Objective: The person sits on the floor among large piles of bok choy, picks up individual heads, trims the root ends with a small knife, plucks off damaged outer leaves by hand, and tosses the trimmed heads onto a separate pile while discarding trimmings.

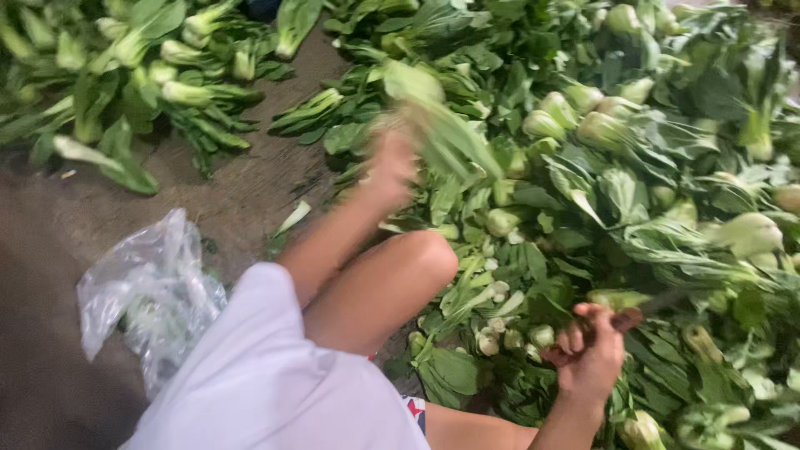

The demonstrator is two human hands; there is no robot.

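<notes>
- Left hand (390,162) — blurred — grasps a bok choy head (446,125) above the floor's (250,179) heap.
- Right hand (593,354) clenched round a knife handle (625,319).

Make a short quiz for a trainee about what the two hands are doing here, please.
1. True or false: the left hand grips a bok choy head.
2. What does the right hand hold? A) a knife with a brown handle B) a plastic bag C) nothing
3. What lies on the ground left of the person's white sleeve?

Key: 1 true; 2 A, though the blade is hard to make out among the leaves; 3 a clear plastic bag.
</notes>
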